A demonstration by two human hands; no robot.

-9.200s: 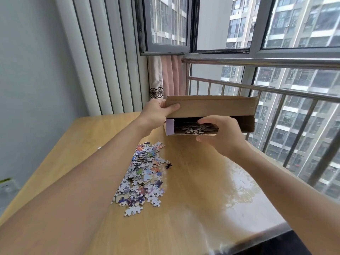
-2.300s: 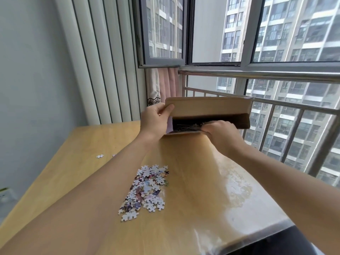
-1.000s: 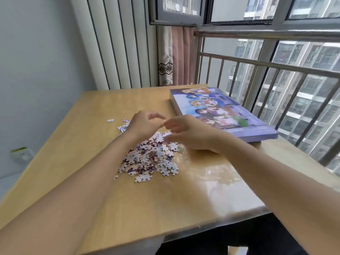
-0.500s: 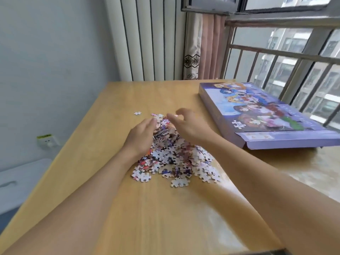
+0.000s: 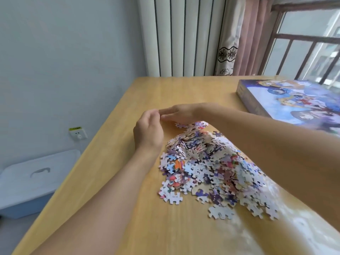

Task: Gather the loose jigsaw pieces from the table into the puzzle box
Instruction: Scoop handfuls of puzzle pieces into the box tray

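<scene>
The wooden surface (image 5: 184, 92) by the window carried the puzzle box (image 5: 294, 100) at the far right, lying flat. The jigsaw pieces (image 5: 207, 166) lay heaped mid-surface. Both hands cupped the heap's far edge: left hand (image 5: 149, 131) loosely curled, empty; right hand (image 5: 179, 113) flat, fingers straight. I judged the raking-together step; next, scoop and carry.

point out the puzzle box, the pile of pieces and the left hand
puzzle box (image 5: 287, 96): head view, printed top face.
pile of pieces (image 5: 206, 162): head view, middle of heap.
left hand (image 5: 149, 131): head view, back of hand.
</scene>
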